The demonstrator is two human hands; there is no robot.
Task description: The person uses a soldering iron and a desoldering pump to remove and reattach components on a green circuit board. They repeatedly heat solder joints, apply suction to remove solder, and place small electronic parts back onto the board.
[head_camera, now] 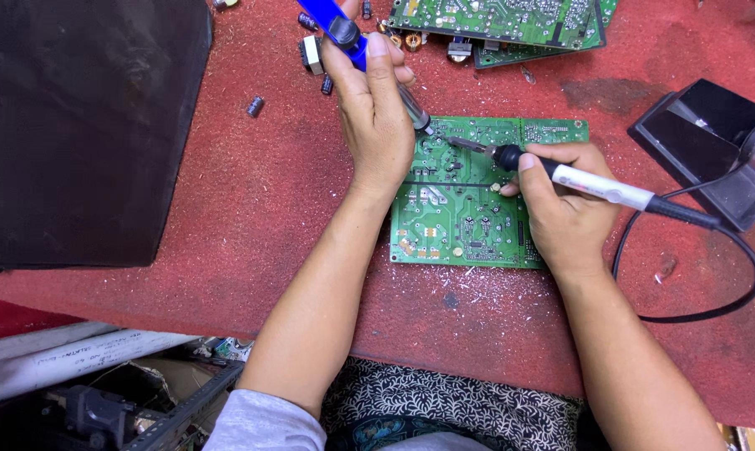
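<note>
Over a green circuit board (469, 200) on the red counter (252, 192), the right hand (561, 205) grips a soldering iron (599, 185) pointing leftward toward the blue desoldering pump (352, 42) clasped in the left hand (377, 117), tips nearly meeting between them.

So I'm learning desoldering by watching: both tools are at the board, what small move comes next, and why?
Probably press the blue desoldering pump in the left hand closer to the joint. Its nozzle and the soldering iron tip, held by the right hand, already meet near the top of the green circuit board.
</note>
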